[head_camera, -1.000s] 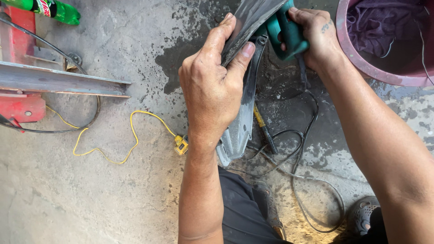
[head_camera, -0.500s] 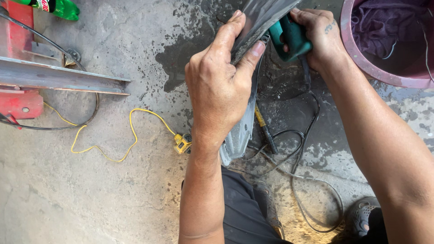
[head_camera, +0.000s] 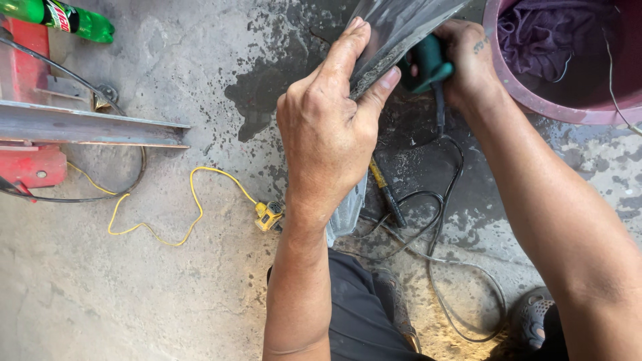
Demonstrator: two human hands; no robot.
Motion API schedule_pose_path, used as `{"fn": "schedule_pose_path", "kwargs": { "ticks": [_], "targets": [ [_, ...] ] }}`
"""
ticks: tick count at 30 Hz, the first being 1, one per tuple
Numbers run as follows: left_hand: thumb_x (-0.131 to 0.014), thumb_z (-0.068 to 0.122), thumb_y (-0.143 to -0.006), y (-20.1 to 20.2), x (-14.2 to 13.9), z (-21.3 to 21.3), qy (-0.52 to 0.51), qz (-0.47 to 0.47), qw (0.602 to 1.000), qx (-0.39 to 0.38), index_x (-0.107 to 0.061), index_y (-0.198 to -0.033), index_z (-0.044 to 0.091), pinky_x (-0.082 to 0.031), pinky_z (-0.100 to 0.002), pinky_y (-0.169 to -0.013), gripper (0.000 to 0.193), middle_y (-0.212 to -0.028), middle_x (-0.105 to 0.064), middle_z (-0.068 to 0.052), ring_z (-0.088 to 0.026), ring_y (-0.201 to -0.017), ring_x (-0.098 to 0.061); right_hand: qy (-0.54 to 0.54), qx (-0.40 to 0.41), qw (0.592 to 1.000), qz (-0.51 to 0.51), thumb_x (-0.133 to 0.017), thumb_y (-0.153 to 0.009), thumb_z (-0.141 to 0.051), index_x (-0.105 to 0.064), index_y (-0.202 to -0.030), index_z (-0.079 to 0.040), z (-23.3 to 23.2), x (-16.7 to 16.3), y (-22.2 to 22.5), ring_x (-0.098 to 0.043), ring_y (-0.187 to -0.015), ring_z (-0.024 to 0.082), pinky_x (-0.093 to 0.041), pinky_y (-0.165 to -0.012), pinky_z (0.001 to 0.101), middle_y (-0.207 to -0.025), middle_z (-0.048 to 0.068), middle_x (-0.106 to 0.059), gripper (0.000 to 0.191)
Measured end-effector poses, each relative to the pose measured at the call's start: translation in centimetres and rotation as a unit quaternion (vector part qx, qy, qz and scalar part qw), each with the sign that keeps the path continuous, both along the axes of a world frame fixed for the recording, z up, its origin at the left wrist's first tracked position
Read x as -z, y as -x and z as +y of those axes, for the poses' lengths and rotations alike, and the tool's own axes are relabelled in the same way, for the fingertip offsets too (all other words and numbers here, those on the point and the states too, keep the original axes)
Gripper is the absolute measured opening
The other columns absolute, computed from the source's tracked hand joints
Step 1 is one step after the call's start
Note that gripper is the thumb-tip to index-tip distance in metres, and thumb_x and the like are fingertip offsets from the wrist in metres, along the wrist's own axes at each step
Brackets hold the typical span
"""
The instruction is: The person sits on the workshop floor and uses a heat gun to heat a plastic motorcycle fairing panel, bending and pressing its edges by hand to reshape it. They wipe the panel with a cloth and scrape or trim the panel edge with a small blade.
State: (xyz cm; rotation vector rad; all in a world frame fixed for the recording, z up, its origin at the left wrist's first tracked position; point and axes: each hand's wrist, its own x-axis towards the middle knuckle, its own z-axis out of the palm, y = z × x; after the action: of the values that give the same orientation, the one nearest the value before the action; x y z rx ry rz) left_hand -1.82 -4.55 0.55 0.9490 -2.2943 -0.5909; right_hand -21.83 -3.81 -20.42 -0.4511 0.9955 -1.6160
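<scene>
Raised slightly since earlier, left hand (head_camera: 328,134) pinches the grey metal sheet (head_camera: 394,33) near the concrete floor's (head_camera: 134,287) top edge; right hand (head_camera: 468,60) grips a green power tool (head_camera: 428,63) against it.

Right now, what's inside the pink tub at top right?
Crumpled purple cloth fills the pink tub, with a thin wire draped over it. The cloth covers the tub's bottom, so nothing beneath shows.

left hand (head_camera: 328,134): edged up the metal sheet (head_camera: 391,33) | green tool (head_camera: 428,63): shifted slightly right
</scene>
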Motion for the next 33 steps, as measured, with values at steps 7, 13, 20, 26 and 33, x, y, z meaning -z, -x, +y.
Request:
{"fn": "schedule_pose_path", "kwargs": {
  "ticks": [7,13,20,26,33],
  "targets": [
    [-0.078,0.023,-0.098,0.32,-0.17,0.04,-0.034,0.005,0.999,-0.013,-0.064,-0.13,0.002,-0.062,-0.031,-0.086,0.041,-0.131,-0.071,-0.013,-0.026,-0.109,-0.077,-0.032,0.009,0.998,-0.052,-0.044,-0.104,-0.014,-0.066,-0.111,0.008,-0.03,0.01,0.17,-0.07,-0.077,0.025,-0.058,-0.065,0.0348,-0.096,0.019,-0.071,0.032],
    [-0.078,0.022,-0.101,0.12,0.18,-0.03,-0.023,0.009,1.0,-0.002,-0.064,-0.134,0.001,-0.063,-0.031,-0.086,0.041,-0.134,-0.071,-0.014,-0.027,-0.114,-0.077,-0.031,0.013,0.999,-0.02,-0.044,-0.104,-0.015,-0.066,-0.113,0.008,0.0,-0.09,0.07,-0.068,-0.073,0.024,-0.057,-0.064,0.034,-0.095,0.019,-0.069,0.033],
    [-0.079,0.02,-0.099,0.17,-0.06,-0.03,-0.012,0.012,1.0,0.001,-0.065,-0.134,0.0,-0.063,-0.034,-0.093,0.042,-0.133,-0.071,-0.015,-0.029,-0.117,-0.076,-0.029,0.005,0.999,-0.015,-0.044,-0.103,-0.015,-0.065,-0.116,0.007,-0.13,-0.21,-0.39,-0.067,-0.074,0.022,-0.058,-0.065,0.0329,-0.096,0.018,-0.069,0.033],
    [-0.077,0.022,-0.098,-0.08,0.1,-0.13,-0.07,0.017,0.997,-0.012,-0.064,-0.134,0.001,-0.064,-0.029,-0.075,0.044,-0.134,-0.071,-0.014,-0.025,-0.109,-0.08,-0.03,0.003,0.999,-0.017,-0.047,-0.106,-0.017,-0.066,-0.118,0.006,-0.08,-0.3,-0.48,-0.066,-0.075,0.022,-0.056,-0.064,0.0323,-0.096,0.017,-0.069,0.032],
    [-0.078,0.021,-0.1,-0.31,-0.01,-0.35,-0.037,0.024,0.999,-0.009,-0.064,-0.137,0.002,-0.062,-0.029,-0.083,0.044,-0.13,-0.072,-0.014,-0.024,-0.107,-0.079,-0.039,0.015,0.999,-0.026,-0.051,-0.107,-0.021,-0.065,-0.118,0.005,-0.24,-0.58,-0.56,-0.067,-0.074,0.021,-0.057,-0.063,0.0324,-0.098,0.016,-0.069,0.031]
  ]
}}
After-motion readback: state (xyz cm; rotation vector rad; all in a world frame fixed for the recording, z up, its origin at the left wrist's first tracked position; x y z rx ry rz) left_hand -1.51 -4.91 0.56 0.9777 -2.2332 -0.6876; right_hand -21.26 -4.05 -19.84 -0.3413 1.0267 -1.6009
